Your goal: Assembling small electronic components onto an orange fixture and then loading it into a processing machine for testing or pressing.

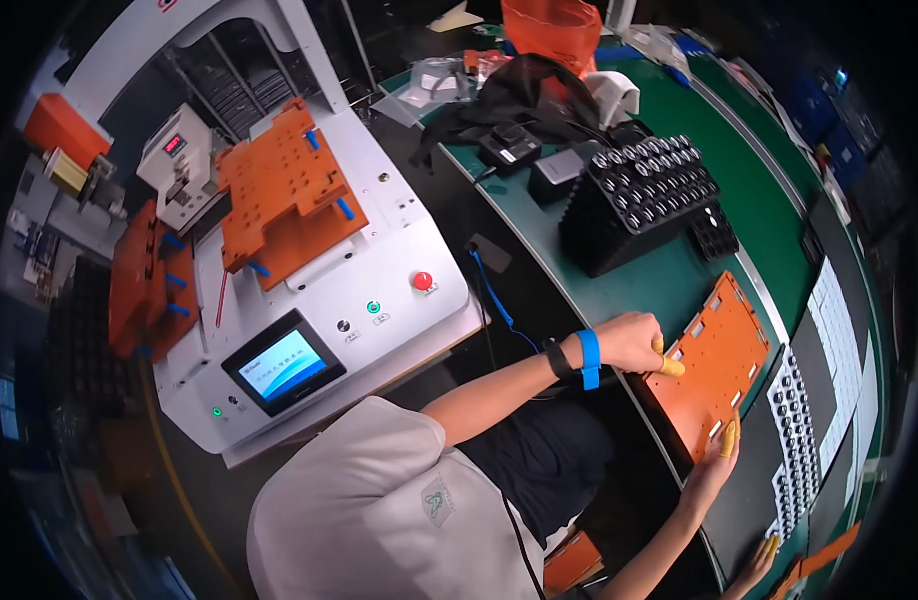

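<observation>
An orange plate (714, 365) with holes and small metal pieces lies tilted on the green bench. Over its left edge reaches my left hand (629, 342), wearing yellow finger covers, a blue wristband and a black band. Its fingers are curled together at the plate's surface; whatever lies between them is hidden. My right hand (721, 450), also with a yellow finger cover, grips the plate's near edge. Right of the plate, a white strip holder (794, 430) carries rows of round cells. Another person's hand (759, 565) touches that holder's near end.
At the left stands a white machine (399, 340) with a screen (284, 362), a red button (423, 281) and an orange fixture (289, 190). Beyond the plate, a black block of cylindrical cells (644, 200) sits on the bench, near a dark cloth (524, 95) and red bag (554, 35).
</observation>
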### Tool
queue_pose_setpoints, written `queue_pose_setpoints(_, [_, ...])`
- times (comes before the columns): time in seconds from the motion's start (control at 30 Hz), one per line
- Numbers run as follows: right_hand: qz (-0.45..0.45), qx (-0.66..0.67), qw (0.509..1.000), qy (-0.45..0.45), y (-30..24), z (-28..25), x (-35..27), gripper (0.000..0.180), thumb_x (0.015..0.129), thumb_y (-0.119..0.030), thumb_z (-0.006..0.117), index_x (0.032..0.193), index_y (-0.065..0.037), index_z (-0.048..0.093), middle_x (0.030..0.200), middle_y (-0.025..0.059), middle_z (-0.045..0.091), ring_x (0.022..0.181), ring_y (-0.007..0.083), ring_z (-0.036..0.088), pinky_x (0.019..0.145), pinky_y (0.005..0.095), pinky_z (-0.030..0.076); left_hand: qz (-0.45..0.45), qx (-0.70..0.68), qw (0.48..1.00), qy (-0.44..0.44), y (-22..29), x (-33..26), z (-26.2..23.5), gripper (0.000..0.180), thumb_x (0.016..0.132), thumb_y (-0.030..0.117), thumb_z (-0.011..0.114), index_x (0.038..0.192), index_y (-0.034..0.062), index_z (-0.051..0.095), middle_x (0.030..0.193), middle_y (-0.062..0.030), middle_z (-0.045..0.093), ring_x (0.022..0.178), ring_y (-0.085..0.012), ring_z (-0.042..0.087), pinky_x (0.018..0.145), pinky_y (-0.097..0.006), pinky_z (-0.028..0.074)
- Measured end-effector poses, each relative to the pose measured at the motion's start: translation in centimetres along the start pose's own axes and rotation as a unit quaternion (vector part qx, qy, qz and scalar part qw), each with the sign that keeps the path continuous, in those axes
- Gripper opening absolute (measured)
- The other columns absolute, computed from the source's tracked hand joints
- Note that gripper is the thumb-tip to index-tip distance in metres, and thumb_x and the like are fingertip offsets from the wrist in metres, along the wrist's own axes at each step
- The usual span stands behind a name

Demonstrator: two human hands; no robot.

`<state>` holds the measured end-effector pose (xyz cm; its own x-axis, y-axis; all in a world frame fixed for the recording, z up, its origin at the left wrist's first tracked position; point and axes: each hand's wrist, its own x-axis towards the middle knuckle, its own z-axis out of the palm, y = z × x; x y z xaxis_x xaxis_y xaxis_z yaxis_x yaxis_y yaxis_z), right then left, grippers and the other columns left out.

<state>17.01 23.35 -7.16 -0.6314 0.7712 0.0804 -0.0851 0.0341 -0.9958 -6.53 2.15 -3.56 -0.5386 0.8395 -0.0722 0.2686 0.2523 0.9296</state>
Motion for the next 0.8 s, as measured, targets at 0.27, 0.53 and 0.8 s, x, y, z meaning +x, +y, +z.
queue_pose_setpoints(0.27, [0.147, 0.122, 0.981, -0.035, -1.4, 0.4, 0.6, 0.041, 0.101, -0.015, 0.058, 0.139, 0.0, 0.053, 0.129, 0.0146, 0.063, 0.118, 0.0254, 0.062, 0.099, 0.0421, 0.055, 0.043, -0.102, 0.994, 0.013, -0.5, -1.8, 0.9, 0.049, 0.076, 0.036, 0.089, 0.085, -0.0076, 0.068, 0.067, -0.0082, 0.064, 0.062, -0.0142, 0.06, 0.056, -0.034, 0.048])
queue_pose_setpoints(0.53, [-0.01, 0.095, 0.995, -0.041, -10.8, 9.6, -10.4, 0.077, 0.09, -0.018, 0.065, 0.155, 0.006, 0.031, 0.161, 0.0199, 0.032, 0.141, 0.0341, 0.039, 0.116, 0.0513, 0.03, 0.143, -0.087, 0.979, 0.115, 5.1, -18.8, -4.5, 0.062, 0.069, 0.042, 0.091, 0.101, -0.002, 0.063, 0.066, -0.0078, 0.051, 0.06, -0.0244, 0.051, 0.058, -0.037, 0.042])
queue_pose_setpoints(0.8, [-0.042, 0.137, 0.988, -0.058, -12.7, 25.8, -13.9, 0.06, 0.089, -0.012, 0.059, 0.143, 0.009, 0.042, 0.14, 0.0249, 0.05, 0.127, 0.0349, 0.054, 0.106, 0.0417, 0.048, 0.21, 0.08, 0.871, 0.436, 4.2, -35.8, -10.8, 0.068, 0.058, 0.039, 0.098, 0.108, 0.0001, 0.071, 0.085, -0.0066, 0.057, 0.069, -0.0165, 0.054, 0.06, -0.03, 0.044])
